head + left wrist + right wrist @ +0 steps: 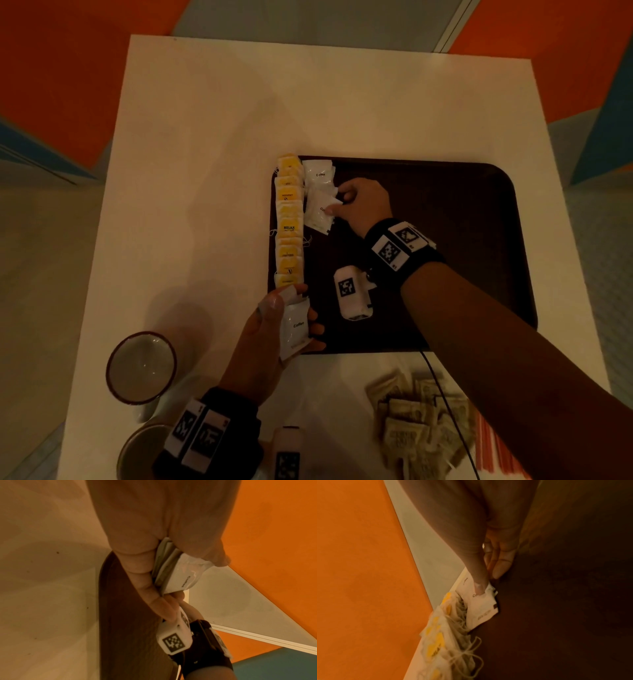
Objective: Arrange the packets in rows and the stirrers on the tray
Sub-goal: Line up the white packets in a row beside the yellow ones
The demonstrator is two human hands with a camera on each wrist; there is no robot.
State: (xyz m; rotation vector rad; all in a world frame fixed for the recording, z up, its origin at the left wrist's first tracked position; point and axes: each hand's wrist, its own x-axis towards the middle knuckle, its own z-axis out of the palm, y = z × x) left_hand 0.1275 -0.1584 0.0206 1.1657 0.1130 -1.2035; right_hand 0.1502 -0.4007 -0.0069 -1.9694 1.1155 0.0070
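Note:
A dark brown tray lies on the white table. Down its left edge runs a row of yellow tea packets, their strings trailing. Beside that row, at the far end, lie white coffee packets. My right hand pinches the right edge of one white coffee packet lying flat on the tray, thumb on top. My left hand grips a small stack of white coffee packets upright over the tray's near left corner; the stack sits between thumb and fingers.
A heap of brown sugar packets lies on the table near the front right. Orange stirrers lie to its right. Two cups stand at the front left. A cable crosses the sugar packets.

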